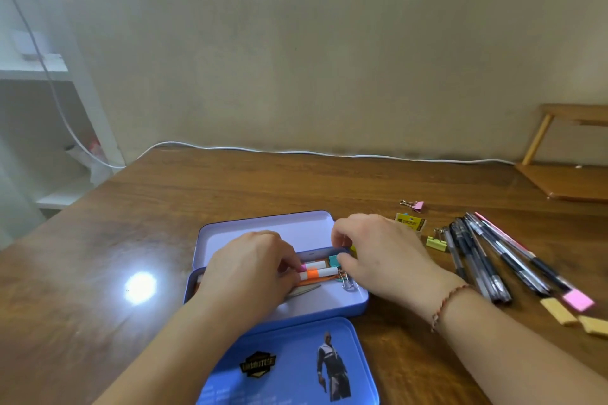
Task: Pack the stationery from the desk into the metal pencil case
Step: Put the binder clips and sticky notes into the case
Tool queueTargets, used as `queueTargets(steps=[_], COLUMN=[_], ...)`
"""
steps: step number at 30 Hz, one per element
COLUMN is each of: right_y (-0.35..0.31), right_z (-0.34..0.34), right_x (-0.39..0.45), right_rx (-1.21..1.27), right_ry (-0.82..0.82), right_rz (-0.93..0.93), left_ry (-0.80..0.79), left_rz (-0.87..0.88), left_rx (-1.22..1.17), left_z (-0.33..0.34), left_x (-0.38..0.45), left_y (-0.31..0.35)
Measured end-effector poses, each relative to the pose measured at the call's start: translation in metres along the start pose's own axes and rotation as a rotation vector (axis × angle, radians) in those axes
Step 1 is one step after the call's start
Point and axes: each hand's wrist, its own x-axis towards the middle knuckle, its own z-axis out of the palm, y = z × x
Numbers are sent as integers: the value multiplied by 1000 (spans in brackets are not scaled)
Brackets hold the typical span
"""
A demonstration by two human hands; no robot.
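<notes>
Metal pencil case (329,304), a shallow blue tin tray with rounded corners, lies on the wooden desk (131,223) with its long axis running left to right. Nearest the camera, just in front of the case, sits a glossy blue lid (289,365) printed with a standing figure and a dark badge. Behind the case and touching its far wall lies a pale lilac tray (263,230) of the same rounded shape, long side parallel to the case.

Inside the case, 2 white cylindrical markers (317,268), one banded pink and one orange, lie lengthwise along the case's long axis. At the case's right end sit a teal binder clip (334,260) and wire clip handles.

The left hand (250,270) reaches into the case, fingers curled down onto the markers' left ends; whether it grips or only presses them I cannot tell. The right hand (378,253), a red thread bracelet at its wrist, hovers over the case's right end with fingers curled by the teal clip; whether it pinches the clip is hidden.

Right of the case lies a bundle of dark pens (487,256), pointing away and leftward, with yellow and pink erasers (559,311) at their near ends. Farther right of the case are a yellow-green binder clip (437,243), a yellow packet (410,222) and a pink binder clip (415,205).
</notes>
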Motion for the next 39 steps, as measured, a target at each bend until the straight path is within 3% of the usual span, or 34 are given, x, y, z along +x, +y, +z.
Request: queueTargets(steps=[18,21,25,26,27,29,31,33,36,39], right_y=[10,23,54,67,84,128,166,184,184,184], right_z=[-15,-66,-147,-155,-156,-137,-103,-77,-71,-71], right_x=[1,-6,-47,-59,-69,-85,-99,-114,-126,-128], right_rx=[49,191,494,566,574,358,84,-20,70,80], right_ry=[24,207,681,714,706,630,322,109,-95,-168], right_rz=[-25,-21,-21,-11,20,210,447,608,622,593], left_ry=[-17,-12,-11,-27,-48,-82,-78,-72,-65,-72], left_rz=[17,8,105,156,205,260,283,302,305,287], left_rx=[-45,-67,-90,-79,-57,-45,-71,-85,-104,-104], left_z=[-5,-6,-3,-1,-1,0,1,3,5,8], left_x=[-1,-2,-3,-3,-4,-4,-5,-4,-3,-3], left_y=[0,0,0,-1,-1,-1,-3,-4,-8,-9])
